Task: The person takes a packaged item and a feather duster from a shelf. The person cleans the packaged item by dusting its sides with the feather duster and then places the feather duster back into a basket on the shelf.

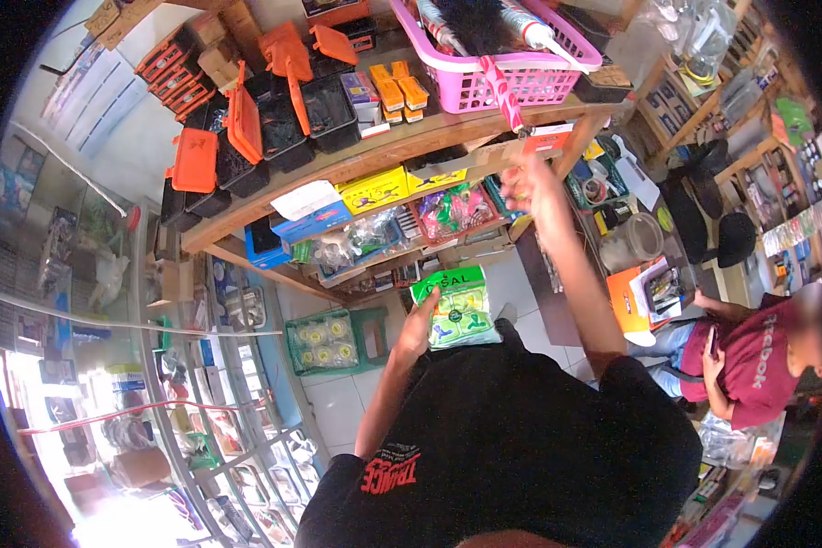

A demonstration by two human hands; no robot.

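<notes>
Over the tiled floor (333, 402), here's the green packet (464, 315), out in front of the wearer, the left hand (417, 327) closed on its side edge, thumb across the front; that one-sided grip could let the bag sag or slip. Up at the wooden shelf (356, 163), the right hand (532, 187) is a blur, its grip impossible to read, and a careless swing might catch the pink handle (500, 91) jutting over the pink basket's rim (447, 62). Open orange lids (244, 114) line the top, a green crate (322, 370) sits below, and a person in maroon (758, 365) stands off right.
</notes>
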